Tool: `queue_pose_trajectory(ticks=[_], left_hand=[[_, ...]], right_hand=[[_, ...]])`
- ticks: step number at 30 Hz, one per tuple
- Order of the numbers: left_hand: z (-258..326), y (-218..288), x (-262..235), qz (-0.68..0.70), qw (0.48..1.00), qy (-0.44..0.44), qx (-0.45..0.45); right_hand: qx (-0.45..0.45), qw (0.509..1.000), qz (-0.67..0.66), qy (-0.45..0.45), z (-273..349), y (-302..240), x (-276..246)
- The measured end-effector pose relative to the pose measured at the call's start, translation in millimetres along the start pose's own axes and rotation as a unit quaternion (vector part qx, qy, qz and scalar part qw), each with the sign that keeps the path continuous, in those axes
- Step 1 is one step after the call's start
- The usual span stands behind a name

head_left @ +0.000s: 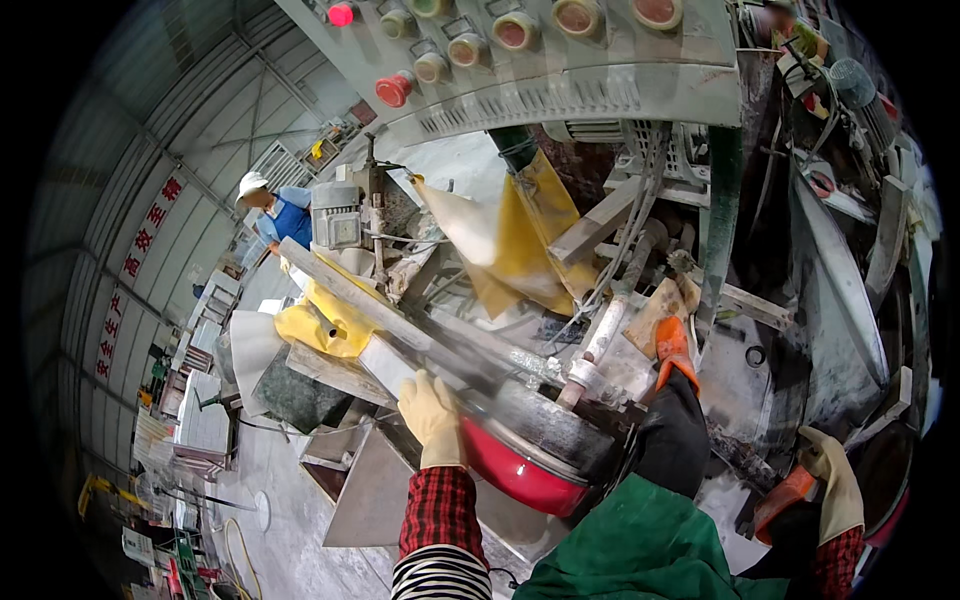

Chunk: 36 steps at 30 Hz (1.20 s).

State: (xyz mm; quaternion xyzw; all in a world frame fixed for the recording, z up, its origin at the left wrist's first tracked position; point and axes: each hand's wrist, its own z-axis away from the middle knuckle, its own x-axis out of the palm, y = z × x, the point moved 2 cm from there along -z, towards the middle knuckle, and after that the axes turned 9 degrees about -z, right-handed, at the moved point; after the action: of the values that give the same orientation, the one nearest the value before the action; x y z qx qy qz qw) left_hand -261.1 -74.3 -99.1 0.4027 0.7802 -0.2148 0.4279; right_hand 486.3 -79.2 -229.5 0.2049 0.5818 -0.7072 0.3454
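My left hand (432,420), in a cream work glove, lies with its fingers stretched along the edge of a pale slab (388,368). Just below it is a round machine housing with a red side (520,468) and a grey, dusty drum part (540,425). A yellow cloth or sheet (325,318) is draped by the slab's far end. At the lower right, my right hand (835,485) wears a similar glove. It is beside an orange boot (785,500); its fingers are partly hidden, so a hold cannot be made out. Another orange boot (675,350) rests near a white-dusted pipe (605,330).
A grey control panel (600,90) with several round buttons hangs overhead. A motor (336,215) stands on the left, with yellow sheets (525,230) behind the machine. A person (270,212) in a white hat is further off. Metal parts and boards (850,260) crowd the right.
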Motion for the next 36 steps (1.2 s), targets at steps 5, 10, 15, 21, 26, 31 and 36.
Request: queue_pose_trajectory(ticks=[5, 10, 15, 21, 26, 31, 36], left_hand=[[3.7, -2.3, 5.5, -0.017, 0.999, -0.037, 0.005], [6.8, -1.7, 5.3, -0.019, 1.0, -0.01, 0.021], [10.5, -1.9, 8.6, -0.01, 0.999, -0.027, 0.015], [14.2, 0.9, 7.8, -0.031, 0.999, -0.029, 0.014], [17.0, 7.8, -2.3, -0.024, 0.998, -0.059, -0.002], [19.2, 11.6, -9.3, -0.01, 0.996, -0.089, -0.02], [22.1, 13.1, -10.4, -0.004, 0.994, -0.103, -0.029]], right_hand=[[0.008, 1.0, 0.013, -0.013, 1.8, -11.6, 0.0], [0.002, 1.0, -0.002, -0.012, 4.3, -13.1, -0.4], [0.017, 0.999, -0.008, -0.027, 3.4, 2.3, 1.9], [-0.014, 1.0, 0.005, -0.01, -0.1, 16.2, 7.0], [0.0, 1.0, 0.017, -0.011, 0.1, 13.9, 5.1], [0.032, 0.999, -0.018, -0.035, 2.8, -0.6, 0.6], [0.041, 0.998, -0.022, -0.029, 6.6, -10.8, -2.2]])
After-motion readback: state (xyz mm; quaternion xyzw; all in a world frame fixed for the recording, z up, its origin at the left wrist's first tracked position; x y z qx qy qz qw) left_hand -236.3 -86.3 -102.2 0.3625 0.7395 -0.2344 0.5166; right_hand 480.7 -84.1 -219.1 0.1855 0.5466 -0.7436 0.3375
